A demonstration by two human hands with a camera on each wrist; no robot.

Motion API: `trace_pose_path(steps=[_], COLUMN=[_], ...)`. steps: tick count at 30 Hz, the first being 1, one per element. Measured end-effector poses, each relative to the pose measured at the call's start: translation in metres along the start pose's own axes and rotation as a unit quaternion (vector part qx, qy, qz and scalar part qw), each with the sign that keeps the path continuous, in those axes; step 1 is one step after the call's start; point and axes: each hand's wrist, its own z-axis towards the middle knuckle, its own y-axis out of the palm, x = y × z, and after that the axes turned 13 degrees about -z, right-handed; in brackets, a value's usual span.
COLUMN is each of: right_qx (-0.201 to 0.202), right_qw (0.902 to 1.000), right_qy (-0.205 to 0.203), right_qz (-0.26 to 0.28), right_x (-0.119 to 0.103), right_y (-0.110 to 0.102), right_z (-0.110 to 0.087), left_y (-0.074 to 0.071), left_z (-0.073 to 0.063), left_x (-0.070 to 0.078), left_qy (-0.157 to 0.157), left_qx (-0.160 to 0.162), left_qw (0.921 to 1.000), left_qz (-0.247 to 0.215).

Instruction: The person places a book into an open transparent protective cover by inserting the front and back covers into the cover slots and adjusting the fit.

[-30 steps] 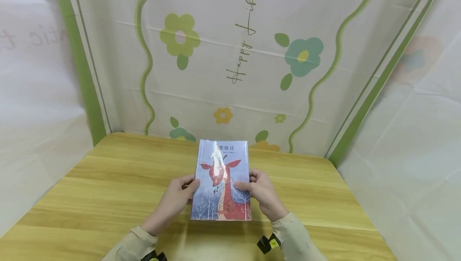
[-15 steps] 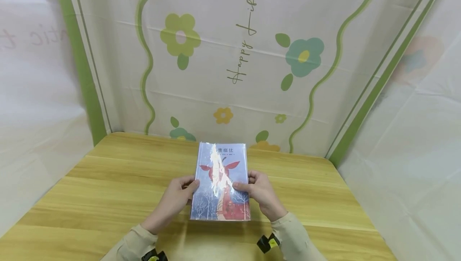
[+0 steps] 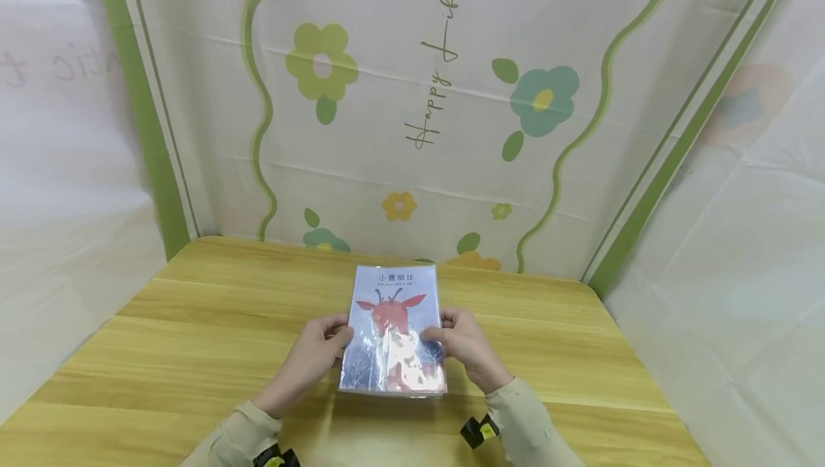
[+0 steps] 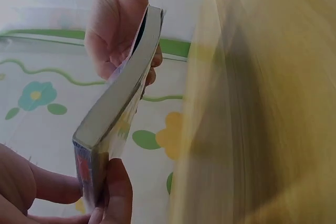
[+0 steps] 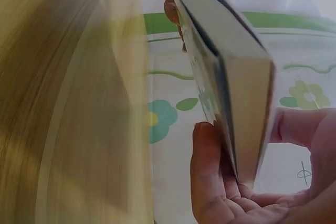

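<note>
A closed book (image 3: pixel 391 316) in a shiny clear cover, with a red deer and bare white trees on a blue front, is held above the table by both hands. My left hand (image 3: pixel 316 349) grips its left edge, thumb on the front and fingers behind. On the opposite edge my right hand (image 3: pixel 470 349) pinches it the same way. Seen from the left wrist, the book's spine (image 4: pixel 86 171) sits between thumb and fingers, and the page block bows slightly. In the right wrist view the page edges (image 5: pixel 249 108) face the right palm. Glare hides part of the cover picture.
The wooden table (image 3: pixel 193 352) spreads beneath the hands. A white curtain with flower prints (image 3: pixel 387 94) rises behind its back edge, and white sheets hang at the left (image 3: pixel 64 202) and right (image 3: pixel 728 273). Dark straps with camera mounts (image 3: pixel 480 432) sit at the wrists.
The book's top edge has dropped lower and tilted back, so it lies flatter. Glare has slid down the cover, uncovering the title and antlers. Both hands keep their grip with barely any shift.
</note>
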Motion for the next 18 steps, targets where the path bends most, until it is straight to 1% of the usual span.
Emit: trace_pose_path(steps=[4, 11, 18], right_qx=[-0.011, -0.015, -0.023], right_qw=[0.9999, 0.9998, 0.9995], right_qy=[0.004, 0.003, 0.0], right_qz=[-0.002, -0.015, -0.024], right_x=[0.0003, 0.0045, 0.0076], right_y=[-0.0008, -0.0018, -0.0018], right_z=[0.0009, 0.0039, 0.0069], left_y=[0.0, -0.0009, 0.0002], left_z=[0.0016, 0.0035, 0.0051], left_x=[-0.001, -0.0039, -0.0061], left_qy=[-0.005, -0.004, -0.009], left_qx=[0.002, 0.003, 0.0], left_qw=[1.0, 1.0, 1.0], left_qz=[-0.004, 0.004, -0.001])
